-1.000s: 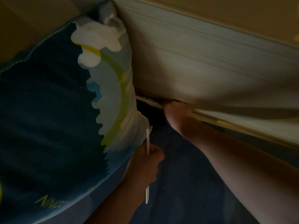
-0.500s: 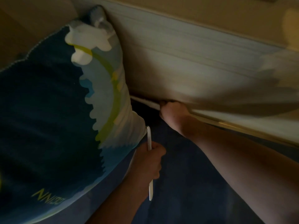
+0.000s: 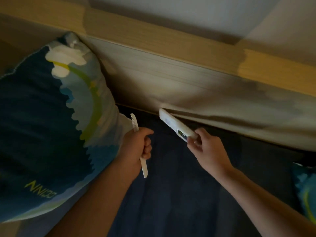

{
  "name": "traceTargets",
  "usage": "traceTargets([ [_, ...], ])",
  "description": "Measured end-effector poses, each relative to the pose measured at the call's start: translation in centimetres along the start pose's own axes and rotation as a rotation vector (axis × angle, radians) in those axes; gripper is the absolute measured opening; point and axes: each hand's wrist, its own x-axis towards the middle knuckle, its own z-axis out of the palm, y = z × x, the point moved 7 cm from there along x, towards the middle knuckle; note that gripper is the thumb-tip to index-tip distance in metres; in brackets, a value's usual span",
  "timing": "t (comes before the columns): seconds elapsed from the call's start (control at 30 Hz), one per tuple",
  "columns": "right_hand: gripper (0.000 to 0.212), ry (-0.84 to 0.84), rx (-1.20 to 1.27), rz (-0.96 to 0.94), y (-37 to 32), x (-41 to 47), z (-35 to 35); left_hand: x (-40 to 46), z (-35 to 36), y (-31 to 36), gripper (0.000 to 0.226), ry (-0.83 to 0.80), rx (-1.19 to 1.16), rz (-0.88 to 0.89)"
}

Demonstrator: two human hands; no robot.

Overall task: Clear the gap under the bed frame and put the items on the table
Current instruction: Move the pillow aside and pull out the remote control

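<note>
Dim view along a bed. Left hand (image 3: 138, 145) fisted around a white comb (image 3: 139, 144), toothed end poking up against the blue patterned pillow (image 3: 51, 127), handle hanging below the fist. Right hand (image 3: 207, 152) pinching one end of a white remote control (image 3: 174, 126) by the fingertips, far end touching the pale bed frame panel (image 3: 171, 86) at the dark gap, above the navy sheet (image 3: 171, 194).

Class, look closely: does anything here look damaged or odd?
Yes. The white remote pinched in the right hand shows an open battery compartment near the fingers, its cover apparently missing. The comb in the left hand looks intact.
</note>
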Motion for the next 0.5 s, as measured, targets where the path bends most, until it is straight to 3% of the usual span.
traceTargets([
  [0.1, 0.01, -0.007, 0.417, 0.256, 0.5, -2.8, -0.6, -0.7, 0.9, 0.4, 0.021, -0.013, -0.002, 0.046],
  [0.17, 0.007, -0.002, 0.581, 0.313, -0.3, -4.0, -1.1, -1.3, 1.4, 0.8, 0.017, -0.028, 0.001, 0.092],
  [0.27, 0.011, -0.015, 0.789, 0.366, -1.1, -5.7, -1.6, -2.4, 2.1, 1.2, 0.012, -0.032, 0.036, 0.156],
  [0.37, 0.012, -0.099, 0.981, 0.37, -1.9, -7.5, -2.1, -3.5, 2.9, 1.3, 0.031, -0.04, 0.056, 0.192],
  [0.5, 0.016, -0.19, 1.028, 0.279, -2.6, -9.2, -3.4, -4.8, 5.3, 0.5, 0.022, -0.231, -0.048, 0.157],
])
